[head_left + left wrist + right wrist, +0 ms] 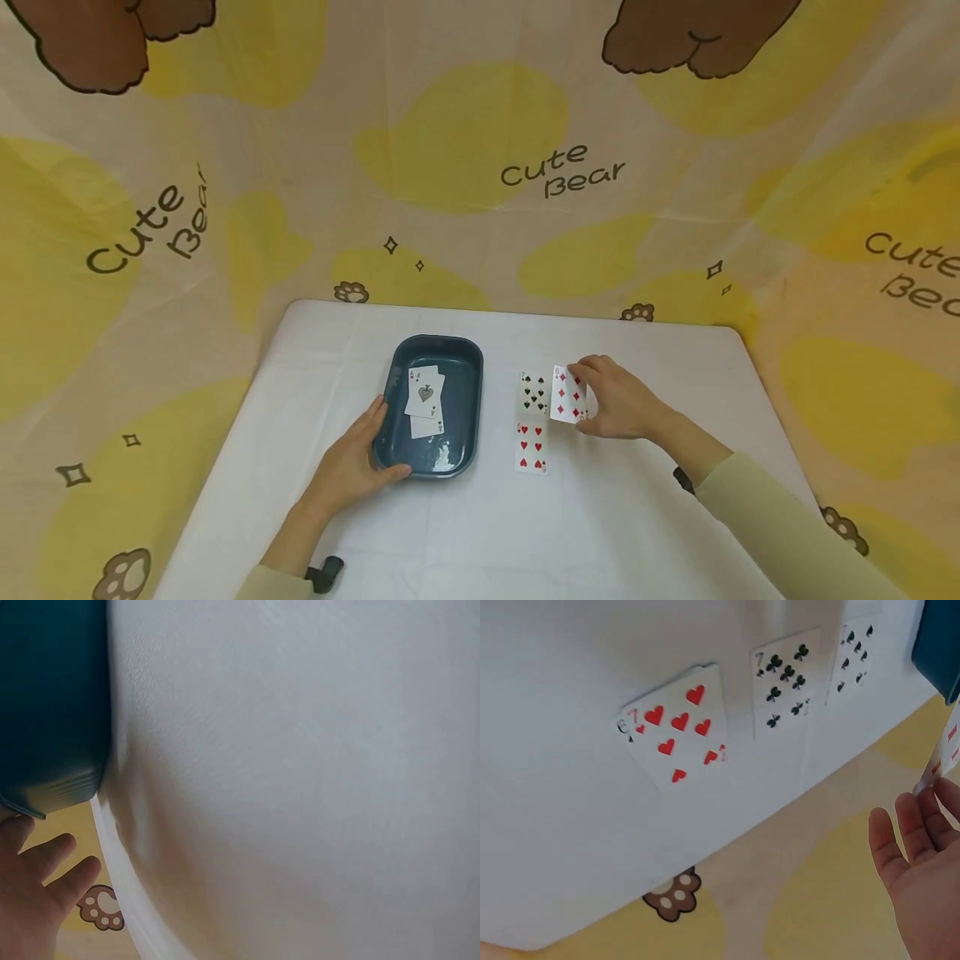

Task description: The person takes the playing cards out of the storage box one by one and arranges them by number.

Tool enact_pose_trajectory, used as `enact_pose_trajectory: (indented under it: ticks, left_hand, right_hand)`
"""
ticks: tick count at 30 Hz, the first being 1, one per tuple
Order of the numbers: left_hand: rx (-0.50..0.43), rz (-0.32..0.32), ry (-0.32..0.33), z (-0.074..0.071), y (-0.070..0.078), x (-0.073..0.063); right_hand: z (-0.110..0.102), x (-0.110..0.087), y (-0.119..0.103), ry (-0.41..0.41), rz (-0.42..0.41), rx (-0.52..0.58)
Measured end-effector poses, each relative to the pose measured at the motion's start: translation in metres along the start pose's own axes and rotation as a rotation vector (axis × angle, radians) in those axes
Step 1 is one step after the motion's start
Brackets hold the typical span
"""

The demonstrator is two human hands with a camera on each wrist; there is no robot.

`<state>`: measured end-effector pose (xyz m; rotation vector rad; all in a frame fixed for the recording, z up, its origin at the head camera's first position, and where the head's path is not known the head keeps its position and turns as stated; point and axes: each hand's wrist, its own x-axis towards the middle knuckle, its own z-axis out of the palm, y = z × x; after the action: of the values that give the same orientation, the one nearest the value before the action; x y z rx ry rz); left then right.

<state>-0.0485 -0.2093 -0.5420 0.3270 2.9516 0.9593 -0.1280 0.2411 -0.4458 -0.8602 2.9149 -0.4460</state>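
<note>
My left hand (352, 471) rests against the near left side of a dark blue tray (480, 400), fingers fairly straight and spread. In the left wrist view, those fingers (64, 881) reach toward the tray's rim (56, 796). Inside the tray lie overlapping playing cards, an ace of spades (426, 390) uppermost. Right of the tray, my right hand (618, 404) pinches a diamonds playing card (564, 396) by its right side, tilted up. Beside it are a black-suited card (534, 393), apparently spades, and a six of hearts (531, 450) nearer me.
In the right wrist view, a seven of hearts (679, 724) covers another card, and a seven of clubs (786, 679) lies beside it. The white table (600, 517) meets a patterned curtain (465, 250) at the back. Dark devices (326, 575) sit at both wrists.
</note>
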Motion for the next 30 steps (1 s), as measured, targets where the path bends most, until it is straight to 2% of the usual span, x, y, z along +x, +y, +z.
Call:
enact_pose_trajectory:
  ticks: [5,10,16,30]
  left_hand:
    - [0.002,-0.001,0.002,0.000,0.000,0.000]
    - [0.005,-0.008,0.001,-0.001,0.002,0.000]
    - [0.005,-0.018,-0.001,0.000,0.003,-0.001]
    - [0.015,-0.023,-0.006,0.000,0.005,0.000]
  right_hand:
    - [0.022,-0.017,0.004,-0.016,0.039,0.005]
    - [0.044,-0.029,0.008,-0.073,0.077,0.003]
    - [0.065,-0.039,0.010,-0.107,0.059,-0.008]
    - [0.090,-0.050,0.016,-0.127,0.052,-0.032]
